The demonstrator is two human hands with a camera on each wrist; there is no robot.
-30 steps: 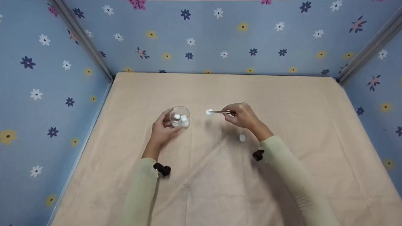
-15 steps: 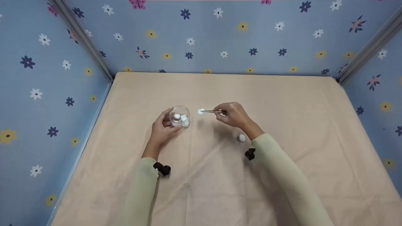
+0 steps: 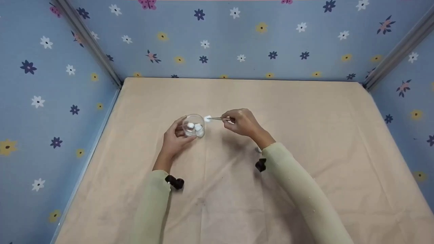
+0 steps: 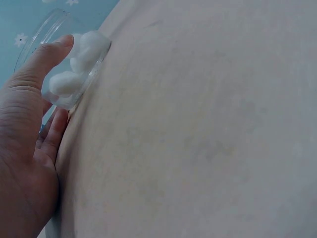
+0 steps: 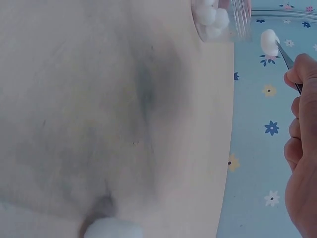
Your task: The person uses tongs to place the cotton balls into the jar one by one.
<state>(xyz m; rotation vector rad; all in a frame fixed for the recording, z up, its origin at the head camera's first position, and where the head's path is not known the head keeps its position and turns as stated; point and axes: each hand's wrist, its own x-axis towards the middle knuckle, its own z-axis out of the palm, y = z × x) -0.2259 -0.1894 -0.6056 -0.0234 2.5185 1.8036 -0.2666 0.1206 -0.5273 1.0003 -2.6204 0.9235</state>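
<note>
My left hand [image 3: 174, 139] grips a clear round cup [image 3: 188, 118] from its left side, thumb in front. Several white cotton balls [image 4: 67, 83] lie in the bottom of the cup. Between thumb and fingers, my right hand [image 3: 241, 121] pinches metal tweezers [image 3: 217, 118] pointing left. A cotton ball [image 5: 270, 42] is held at the tweezers' tips, above the table and just right of the cup's rim. On the table, another cotton ball [image 5: 114, 229] sits beneath the right forearm, mostly hidden by the sleeve in the head view.
A beige cloth [image 3: 305, 112] with creases covers the table. Blue flower-patterned walls [image 3: 234, 37] stand at the back and both sides, with metal posts at the corners. Each wrist carries a small black camera [image 3: 175, 182].
My right hand has moved left with the tweezers and their cotton ball, closing on the cup. Its sleeve now covers most of the loose cotton ball. The left hand and cup stay put.
</note>
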